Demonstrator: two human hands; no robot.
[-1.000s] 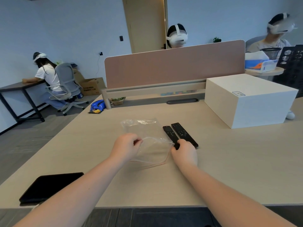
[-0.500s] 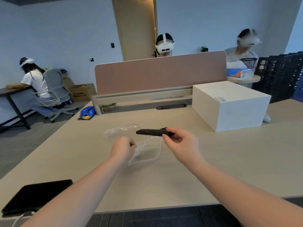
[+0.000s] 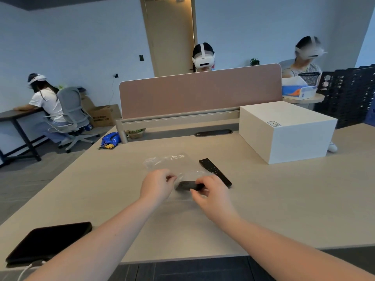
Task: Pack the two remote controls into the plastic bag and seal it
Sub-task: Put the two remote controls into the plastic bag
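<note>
A clear plastic bag (image 3: 162,160) lies crumpled on the light wooden desk, its near edge pinched by my left hand (image 3: 157,184). My right hand (image 3: 213,196) grips one black remote control (image 3: 187,185) by its end, low over the desk, with its far end at the bag's mouth between my hands. Whether that end is inside the bag is unclear. The second black remote control (image 3: 215,172) lies flat on the desk just right of the bag, untouched.
A large white box (image 3: 288,130) stands at the right rear of the desk. A pink divider panel (image 3: 199,92) runs across the back. A black tablet (image 3: 48,241) lies at the near left corner. Blue snack packets (image 3: 109,139) sit at the far left. Other people sit beyond.
My right hand picked one remote off the desk, carried it left above the bag, then lowered it to the bag's opening. My left hand has kept its hold on the bag.
</note>
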